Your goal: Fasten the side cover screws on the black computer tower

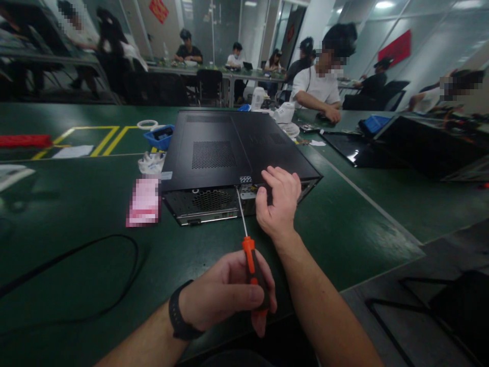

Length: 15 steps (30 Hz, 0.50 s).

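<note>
A black desktop computer case (214,176) lies flat on the green table, its perforated rear panel facing me. My left hand (229,290), with a black band on the wrist, is closed round the handle of an orange and dark screwdriver (250,260). The screwdriver's long shaft points away from me, and its tip meets the rear panel near the top edge; the exact contact point is too small to make out. Against the right part of that rear edge rests my right hand (280,204), fingers spread over the top cover and thumb apart, with nothing held in it.
Left of the case are a blue tray (158,137), white crumpled gloves (152,163) and a pink packet (144,201). A black cable (126,239) loops across the left. Another open computer case (431,142) stands at right. A person in white (321,86) sits opposite.
</note>
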Tool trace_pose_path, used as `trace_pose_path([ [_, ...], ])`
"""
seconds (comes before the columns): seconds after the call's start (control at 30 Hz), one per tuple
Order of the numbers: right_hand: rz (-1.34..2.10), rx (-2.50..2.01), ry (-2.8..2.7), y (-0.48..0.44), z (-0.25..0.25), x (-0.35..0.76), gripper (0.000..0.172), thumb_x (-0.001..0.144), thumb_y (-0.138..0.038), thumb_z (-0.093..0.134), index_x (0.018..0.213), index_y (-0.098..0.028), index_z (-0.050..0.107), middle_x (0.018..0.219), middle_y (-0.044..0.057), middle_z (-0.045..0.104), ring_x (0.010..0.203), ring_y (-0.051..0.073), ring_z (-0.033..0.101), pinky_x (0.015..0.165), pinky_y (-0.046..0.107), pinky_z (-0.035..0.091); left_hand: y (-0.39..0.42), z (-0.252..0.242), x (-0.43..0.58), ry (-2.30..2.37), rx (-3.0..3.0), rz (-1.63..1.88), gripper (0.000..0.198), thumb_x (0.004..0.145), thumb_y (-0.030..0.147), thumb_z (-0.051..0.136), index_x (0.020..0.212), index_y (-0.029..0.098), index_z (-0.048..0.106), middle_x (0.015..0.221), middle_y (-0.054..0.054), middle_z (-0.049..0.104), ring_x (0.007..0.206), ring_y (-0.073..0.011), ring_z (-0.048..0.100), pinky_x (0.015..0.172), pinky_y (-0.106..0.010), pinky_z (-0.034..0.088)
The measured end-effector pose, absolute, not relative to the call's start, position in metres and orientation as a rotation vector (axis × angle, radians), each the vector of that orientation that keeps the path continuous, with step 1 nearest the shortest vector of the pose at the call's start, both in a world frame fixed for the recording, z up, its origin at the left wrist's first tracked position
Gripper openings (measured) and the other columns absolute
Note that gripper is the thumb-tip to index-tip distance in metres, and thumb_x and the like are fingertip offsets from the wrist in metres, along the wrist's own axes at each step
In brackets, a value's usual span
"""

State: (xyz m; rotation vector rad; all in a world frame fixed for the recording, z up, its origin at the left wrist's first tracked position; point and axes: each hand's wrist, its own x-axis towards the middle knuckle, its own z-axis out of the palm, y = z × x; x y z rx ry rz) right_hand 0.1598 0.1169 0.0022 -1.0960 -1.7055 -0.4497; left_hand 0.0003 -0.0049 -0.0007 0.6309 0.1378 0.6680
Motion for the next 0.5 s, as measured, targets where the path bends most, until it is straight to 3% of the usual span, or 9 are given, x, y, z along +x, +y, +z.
trace_pose_path([
  [0.3,-0.449,-1.100,-1.700,0.1168,0.0025,0.1591,0.034,0.094,-0.028,0.052,0.126,-0.022,0.063,0.130,0.008,0.071,0.130,0.024,0.060,0.121,0.050,0.031,-0.0061,-0.0035,0.0039,0.155,0.680,0.716,0.033,0.082,0.038,0.081,0.087,0.014,0.058,0.071,0.002,0.062,0.046,-0.0070,0.060,0.047,-0.018,0.053],
  [0.5,-0.443,-1.103,-1.702,0.1166,0.0024,0.1592,0.034,0.094,-0.028,0.052,0.126,-0.022,0.064,0.130,0.009,0.071,0.130,0.024,0.059,0.121,0.050,0.031,-0.0051,-0.0027,0.0053,0.105,0.642,0.736,0.028,0.084,0.032,0.079,0.096,0.015,0.061,0.085,-0.004,0.071,0.056,-0.0104,0.068,0.052,-0.020,0.056],
])
